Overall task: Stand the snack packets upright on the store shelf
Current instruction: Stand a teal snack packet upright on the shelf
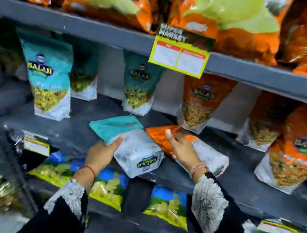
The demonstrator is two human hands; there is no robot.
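Two snack packets lie flat at the front of the dark middle shelf. The teal packet lies with its white base toward me, and my left hand grips its left edge from below. Beside it on the right lies the orange packet, partly under my right hand, which rests on top of it with fingers spread. Other packets stand upright on the same shelf: a teal one at the left, another teal one at the back, and orange ones to the right.
Large orange bags fill the shelf above, with a yellow price tag hanging from its edge. Blue and yellow chip bags sit on the shelf below. A bare stretch of shelf lies between the upright packets.
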